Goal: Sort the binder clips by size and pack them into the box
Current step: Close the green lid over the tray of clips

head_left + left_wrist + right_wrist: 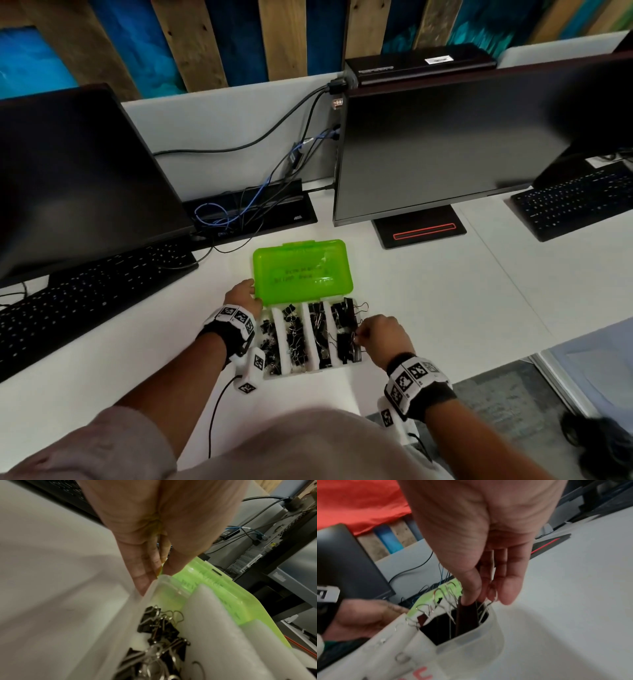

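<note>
Steadying the box, your left hand pinches the lid; your right hand pinches a clip at its right end.

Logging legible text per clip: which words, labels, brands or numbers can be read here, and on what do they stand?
None can be quoted with confidence.
green lid: dark lettering, too blurred.
black unit above the right monitor: logo and white sticker, too small.
box wall: red marks, cut off, unreadable.
wrist bands: square code patterns, no words.
</note>
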